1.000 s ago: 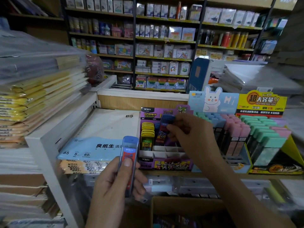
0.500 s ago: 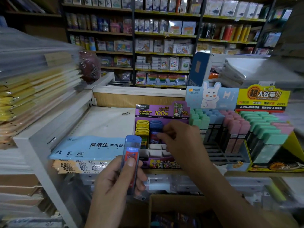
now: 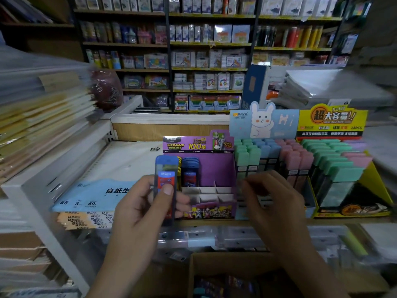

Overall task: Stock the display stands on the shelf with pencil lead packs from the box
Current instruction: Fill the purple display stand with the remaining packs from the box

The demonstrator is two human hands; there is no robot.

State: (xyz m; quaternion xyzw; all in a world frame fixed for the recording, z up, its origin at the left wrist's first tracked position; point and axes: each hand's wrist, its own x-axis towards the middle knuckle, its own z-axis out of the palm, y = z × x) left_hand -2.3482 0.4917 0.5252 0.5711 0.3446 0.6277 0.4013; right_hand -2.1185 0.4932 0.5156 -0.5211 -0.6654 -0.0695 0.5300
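The left hand (image 3: pixel 137 211) is holding a blue pencil lead pack (image 3: pixel 165 175) upright in front of the left side of the purple display stand (image 3: pixel 217 168); the thumb is pressing flat on the pack's red label while the other fingers are curling round behind it, pinching it between them. The right hand (image 3: pixel 272 203) is hovering just right of the stand's front, its fingers loosely curled and close together, gripping nothing that shows, though blur is softening the fingertips. Inside the stand, blue packs (image 3: pixel 190 168) are standing in the back rows beside yellow packs (image 3: pixel 179 162), which the held pack is partly covering; the white-walled front compartments are lying open. The stand is sitting on the shelf (image 3: pixel 214 222), touching the rabbit stand (image 3: pixel 264 123) on its right. The cardboard box (image 3: pixel 214 261) is sitting open below the hands; its contents are too dark to tell.
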